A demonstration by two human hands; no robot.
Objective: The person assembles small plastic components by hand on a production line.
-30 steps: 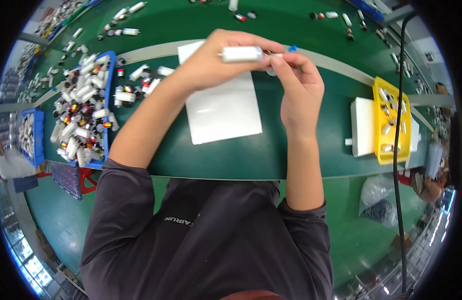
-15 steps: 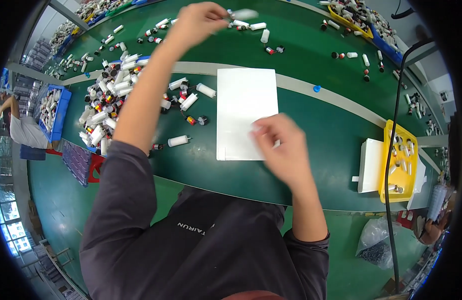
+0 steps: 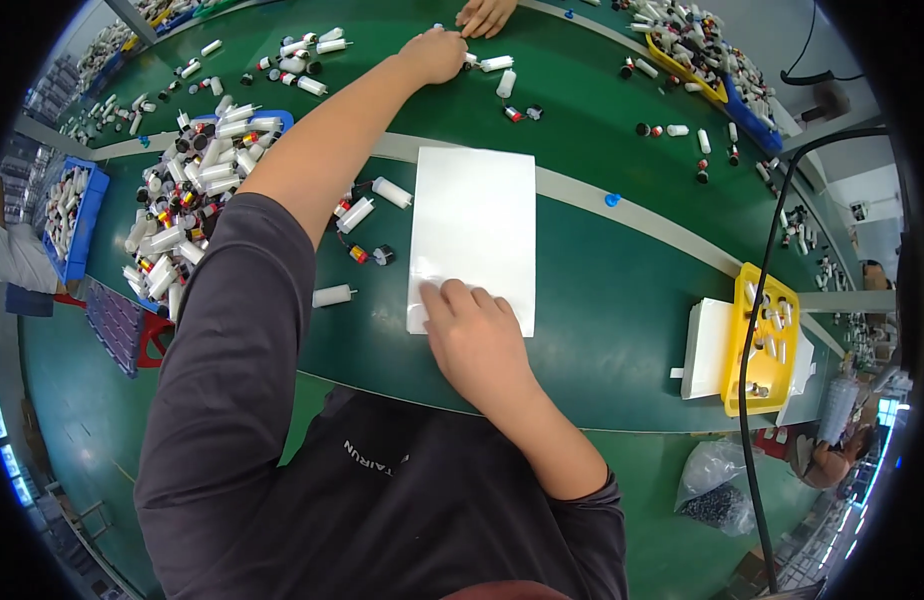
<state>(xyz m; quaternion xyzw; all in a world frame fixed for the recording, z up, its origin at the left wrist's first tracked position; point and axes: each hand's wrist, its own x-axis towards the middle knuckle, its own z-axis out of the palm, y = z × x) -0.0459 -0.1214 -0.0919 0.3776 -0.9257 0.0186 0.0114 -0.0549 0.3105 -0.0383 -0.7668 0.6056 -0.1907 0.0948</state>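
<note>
My left hand (image 3: 434, 55) reaches across to the far green strip, beside several small white cylinders with black and red parts. Its fingers are curled in, and what they hold, if anything, is hidden. Close by is another person's hand (image 3: 487, 15). My right hand (image 3: 474, 335) rests on the lower part of a white rectangular sheet (image 3: 474, 210), fingers spread and touching its surface near the bottom left corner. Left of the sheet lie a few white cylinders with a thin tip, one of them near the front (image 3: 332, 295), and a small red, yellow and black part (image 3: 357, 253).
A large heap of white cylinders (image 3: 217, 175) fills a blue tray at left. Another blue bin (image 3: 94, 215) stands farther left. At right, a yellow tray (image 3: 732, 395) adjoins a white stack (image 3: 704, 355). A black cable (image 3: 757, 330) hangs down there. A blue knob (image 3: 613, 200) sits on the pale strip.
My right hand has come down onto the sheet and moved left. My left hand has moved slightly down and right in the picture. Another person's hand has appeared at the top, and the view has shifted.
</note>
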